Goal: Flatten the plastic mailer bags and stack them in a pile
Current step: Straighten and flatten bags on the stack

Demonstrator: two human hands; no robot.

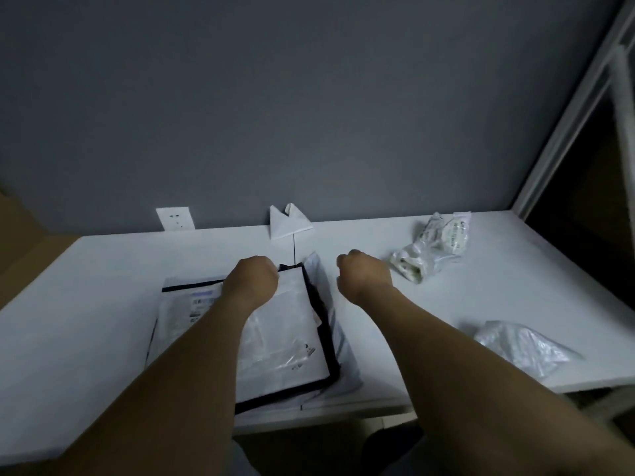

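Left hand curled over the far edge of the pile of flat mailers. Can't tell if it's gripping or just pressing. Right hand fisted, holds nothing, just right of the pile. Crumpled mailer beyond-right of the right hand, second bag nearer, further right. Probably light, limp, slippery film — pinch a corner, smooth outward.

**White Worktop Against a Grey Wall**

A white worktop runs along a plain grey wall, with a thin dark seam crossing its surface near the back edge. A white wall socket sits low on the wall, just above the worktop. Brown cardboard stands at the far left beside the worktop. On the right, a white metal frame borders a dark opening.
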